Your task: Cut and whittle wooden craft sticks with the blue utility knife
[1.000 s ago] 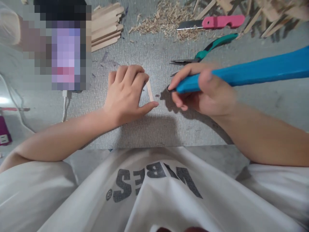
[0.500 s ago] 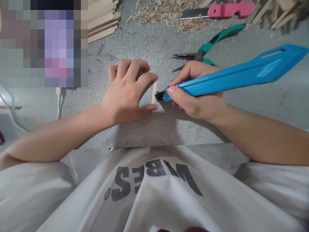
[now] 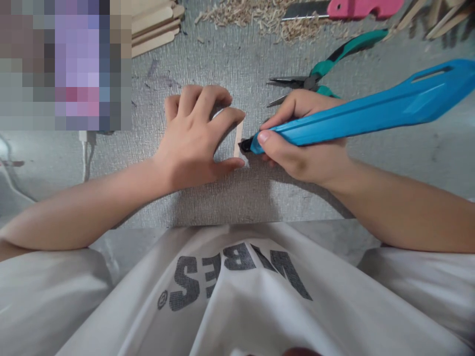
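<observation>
A short, pale wooden stick piece (image 3: 238,141) lies on the grey textured tabletop. My left hand (image 3: 196,136) holds it between thumb and index fingertip, one at each end, while the other fingers curl on the table. In my right hand (image 3: 300,153) is a blue-handled cutter (image 3: 334,121), gripped like a pen with the thumb on top. Its dark tip (image 3: 245,145) rests at the stick's right edge, midway between my left thumb and index finger. Whether the tip has cut into the wood is too small to tell.
Pliers with green handles (image 3: 313,76) lie just beyond my right hand. Farther back are wood shavings (image 3: 237,15), a pink-handled knife (image 3: 365,8) with its blade exposed, and stacked wooden sticks (image 3: 156,29). More sticks (image 3: 441,17) lie far right; a white cable (image 3: 85,155) runs at left.
The view has shifted slightly, so the pliers and pink knife appear a little higher and farther right. Both hands, the stick and the cutter keep nearly the same arrangement.
</observation>
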Demonstrator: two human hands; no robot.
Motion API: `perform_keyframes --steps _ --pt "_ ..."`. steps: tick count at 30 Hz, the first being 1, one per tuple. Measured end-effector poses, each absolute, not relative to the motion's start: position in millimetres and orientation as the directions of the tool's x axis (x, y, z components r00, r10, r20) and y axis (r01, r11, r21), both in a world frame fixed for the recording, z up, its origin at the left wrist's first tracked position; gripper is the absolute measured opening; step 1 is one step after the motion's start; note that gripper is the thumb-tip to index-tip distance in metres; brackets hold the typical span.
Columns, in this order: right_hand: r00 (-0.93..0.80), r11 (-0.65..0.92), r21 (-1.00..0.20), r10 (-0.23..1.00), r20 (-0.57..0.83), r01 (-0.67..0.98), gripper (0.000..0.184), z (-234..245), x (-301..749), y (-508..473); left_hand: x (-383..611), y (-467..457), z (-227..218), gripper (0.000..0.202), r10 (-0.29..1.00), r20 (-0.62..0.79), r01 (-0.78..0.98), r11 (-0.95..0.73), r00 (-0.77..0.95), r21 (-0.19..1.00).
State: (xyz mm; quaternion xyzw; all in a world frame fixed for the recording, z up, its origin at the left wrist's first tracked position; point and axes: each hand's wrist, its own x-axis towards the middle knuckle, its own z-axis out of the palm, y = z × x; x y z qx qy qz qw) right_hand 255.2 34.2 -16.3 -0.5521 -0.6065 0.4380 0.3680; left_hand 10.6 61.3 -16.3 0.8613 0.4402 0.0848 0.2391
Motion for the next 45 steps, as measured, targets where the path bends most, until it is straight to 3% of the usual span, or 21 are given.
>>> perform_keyframes --steps 7,11,22,30,34,37,40,42,45 --pt "-0.127 0.012 -0.949 0.991 -0.03 0.316 0.036 -14 253 34 11 60 -15 0.078 0.797 -0.039 0.718 -0.521 0.603 0.462" --pt "-0.13 -0.008 -0.954 0.99 -0.05 0.3 0.045 -13 252 37 11 61 -17 0.078 0.799 -0.048 0.719 -0.511 0.599 0.471" --pt "-0.095 0.012 -0.847 0.994 -0.046 0.532 0.047 2 237 48 13 61 -16 0.073 0.788 -0.041 0.711 -0.53 0.615 0.462" --pt "-0.163 -0.077 -0.923 0.975 -0.148 0.376 0.05 6 229 56 14 63 -20 0.08 0.799 -0.048 0.717 -0.509 0.6 0.476" --pt "-0.142 0.051 -0.923 0.99 -0.004 0.382 0.044 -15 233 56 10 66 -24 0.081 0.792 -0.029 0.7 -0.52 0.609 0.489" --pt "-0.108 0.249 -0.911 0.968 0.226 0.329 0.04 -35 236 54 3 70 -32 0.085 0.787 0.023 0.654 -0.529 0.617 0.541" --pt "-0.062 0.284 -0.916 0.959 0.278 0.282 0.041 -44 237 50 -2 71 -40 0.087 0.823 0.166 0.57 -0.507 0.544 0.647" --pt "-0.027 0.274 -0.925 0.961 0.277 0.263 0.044 -43 237 46 -2 69 -44 0.078 0.847 0.24 0.465 -0.473 0.475 0.749" --pt "0.044 0.26 -0.935 0.96 0.278 0.241 0.048 -38 238 39 2 62 -44 0.049 0.889 0.183 0.313 -0.331 0.42 0.89"
